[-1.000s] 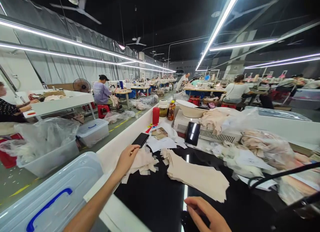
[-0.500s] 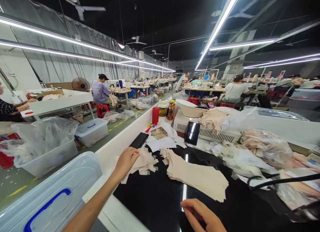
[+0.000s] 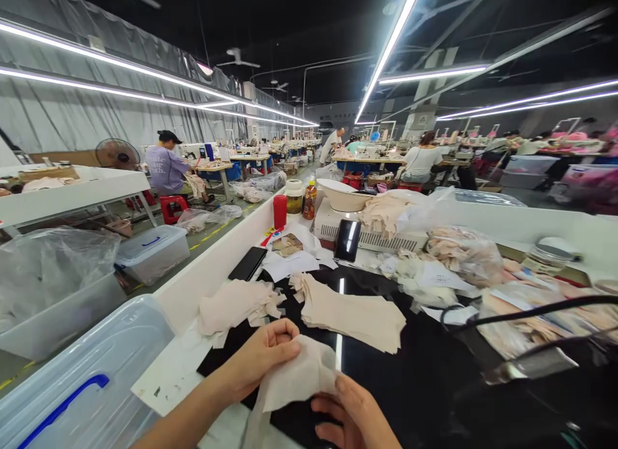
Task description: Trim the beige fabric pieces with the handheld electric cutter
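A thin pale fabric piece (image 3: 304, 375) is stretched between my two hands above the black tabletop. My left hand (image 3: 265, 359) pinches its upper left edge between thumb and fingers. At its right edge, my right hand (image 3: 350, 410) holds it with thumb and fingertips. Just beyond my hands lies a neat stack of beige fabric pieces (image 3: 350, 314). To the left of that stack is a looser pile of beige pieces (image 3: 239, 304), partly on the white table edge.
Beyond the stacks are a dark phone (image 3: 248, 263), a propped phone (image 3: 347, 239), a red container (image 3: 279, 212) and a bottle (image 3: 309, 200). Bagged fabric (image 3: 463, 249) and a black cable (image 3: 541, 307) lie right. A lidded plastic box (image 3: 96, 365) stands left. People sit farther off.
My left hand has left the loose pile and come back toward me. Both hands now hold a fabric piece between them. The view has shifted to the right.
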### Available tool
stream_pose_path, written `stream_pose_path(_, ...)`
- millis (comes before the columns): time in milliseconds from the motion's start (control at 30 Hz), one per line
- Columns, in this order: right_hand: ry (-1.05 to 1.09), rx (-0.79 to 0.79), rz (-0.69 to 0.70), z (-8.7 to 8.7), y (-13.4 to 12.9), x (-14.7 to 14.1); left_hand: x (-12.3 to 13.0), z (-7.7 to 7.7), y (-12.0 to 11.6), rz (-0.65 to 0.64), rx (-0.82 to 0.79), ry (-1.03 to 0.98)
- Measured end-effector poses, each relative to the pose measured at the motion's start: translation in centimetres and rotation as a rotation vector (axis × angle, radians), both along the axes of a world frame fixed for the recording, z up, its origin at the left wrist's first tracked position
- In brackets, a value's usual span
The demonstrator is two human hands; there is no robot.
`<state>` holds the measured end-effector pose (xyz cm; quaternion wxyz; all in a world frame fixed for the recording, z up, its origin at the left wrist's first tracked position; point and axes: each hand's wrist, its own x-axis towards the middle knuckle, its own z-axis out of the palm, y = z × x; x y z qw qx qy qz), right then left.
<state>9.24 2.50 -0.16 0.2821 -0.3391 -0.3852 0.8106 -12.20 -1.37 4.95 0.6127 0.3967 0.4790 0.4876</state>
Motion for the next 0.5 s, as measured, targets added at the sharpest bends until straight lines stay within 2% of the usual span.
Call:
stream_pose_path(100,0.018,0.031,-0.043,0.4,-0.2,1.2,1.3,-0.8,0.6,-0.059,-0.078,-0.027)
stream_pose_path(233,-0.056,0.106,-0.054,0.6,-0.7,2.8,2.6,-1.5,1.7,-0.083,-0.158,0.064)
stream_pose_path(400,-0.150,0.215,-0.007,0.0,-1.2,3.7,4.1,-1.8,2.6,-0.141,-0.122,0.105)
stream_pose_path(500,-0.198,0.254,-0.009,-1.0,-1.3,4.2,4.6,-1.9,3.0,-0.123,-0.087,0.111)
